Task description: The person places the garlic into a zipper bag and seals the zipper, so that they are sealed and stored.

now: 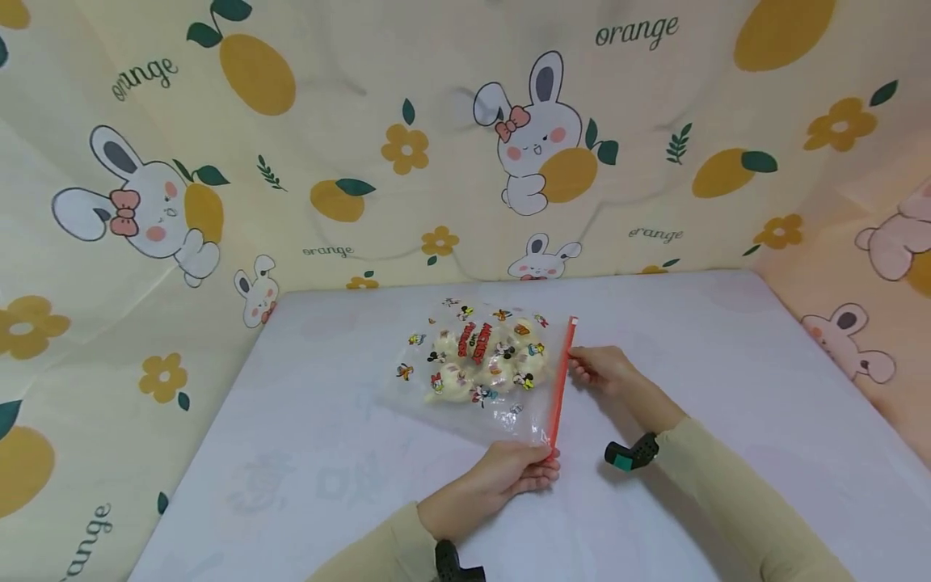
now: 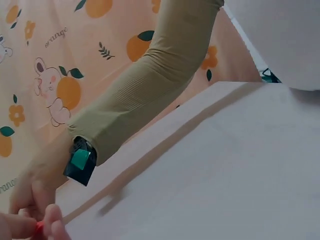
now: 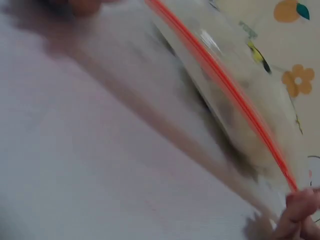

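Observation:
A clear zip bag (image 1: 465,412) printed with small cartoon figures lies on the white table, with several pale, rounded pieces (image 1: 454,380) inside. Along its right edge runs a red zip strip (image 1: 560,388). My left hand (image 1: 502,477) pinches the near end of that strip, where a bit of red shows between thumb and fingers in the left wrist view. Farther up the same strip, my right hand (image 1: 604,370) pinches it between thumb and fingers. The right wrist view shows the red strip (image 3: 220,75) stretched between both hands, the left one blurred at the top.
The white table (image 1: 305,485) reaches around the bag on all sides. Behind it and at both sides hangs a cream cloth (image 1: 451,186) printed with rabbits and oranges. A dark camera (image 1: 631,453) sits on the right wrist, another (image 1: 458,562) on the left.

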Demonstrator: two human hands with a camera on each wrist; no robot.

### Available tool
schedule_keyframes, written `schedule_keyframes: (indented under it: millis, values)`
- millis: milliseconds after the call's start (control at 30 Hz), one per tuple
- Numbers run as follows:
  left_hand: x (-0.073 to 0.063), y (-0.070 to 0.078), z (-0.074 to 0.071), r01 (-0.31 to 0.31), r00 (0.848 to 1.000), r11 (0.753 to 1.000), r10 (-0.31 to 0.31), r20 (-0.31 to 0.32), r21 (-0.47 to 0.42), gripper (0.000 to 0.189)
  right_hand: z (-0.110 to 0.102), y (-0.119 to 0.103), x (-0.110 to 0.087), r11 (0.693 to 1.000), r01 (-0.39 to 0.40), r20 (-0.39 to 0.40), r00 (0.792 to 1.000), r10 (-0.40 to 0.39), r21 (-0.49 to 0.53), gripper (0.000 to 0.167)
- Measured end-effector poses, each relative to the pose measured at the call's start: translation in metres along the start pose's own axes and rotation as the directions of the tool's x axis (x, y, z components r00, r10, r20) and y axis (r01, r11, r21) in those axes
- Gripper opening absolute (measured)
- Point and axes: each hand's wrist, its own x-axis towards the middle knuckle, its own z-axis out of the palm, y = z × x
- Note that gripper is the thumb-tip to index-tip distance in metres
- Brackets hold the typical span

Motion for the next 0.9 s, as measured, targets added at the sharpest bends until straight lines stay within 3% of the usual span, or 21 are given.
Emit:
schedule_keyframes:
  millis: [67,200,400,567,767,900]
  values:
    - [0.004,0.000,0.005,0.002,1.000,1.000,-0.002,-0.010,-0.027,0.029,0.002,0.003,0.002,0.998,-0.002,0.039,0.999,0.004,-0.058,0.023]
    - [0.007,-0.001,0.009,0.011,1.000,0.999,-0.011,0.015,-0.038,0.029,0.003,0.004,0.005,0.996,0.016,0.022,1.000,-0.014,-0.091,0.023]
    - [0.006,-0.003,0.003,0.028,0.998,1.000,-0.028,0.055,-0.001,0.029,-0.007,-0.005,0.012,0.991,0.009,-0.028,1.000,-0.013,-0.136,0.018]
    - [0.006,-0.004,-0.003,-0.006,0.999,1.000,0.006,0.049,0.004,0.029,-0.018,-0.013,0.020,0.982,-0.026,-0.058,0.998,0.015,-0.186,0.018]
    - [0.005,0.004,-0.011,-0.043,0.999,0.999,0.044,0.026,-0.015,0.031,-0.023,-0.019,0.019,0.976,-0.033,-0.068,0.997,0.019,-0.215,0.020]
    - [0.002,0.019,-0.024,-0.070,0.997,0.997,0.070,0.015,-0.018,0.033,-0.026,-0.024,0.011,0.980,-0.011,-0.055,0.999,0.000,-0.198,0.024]
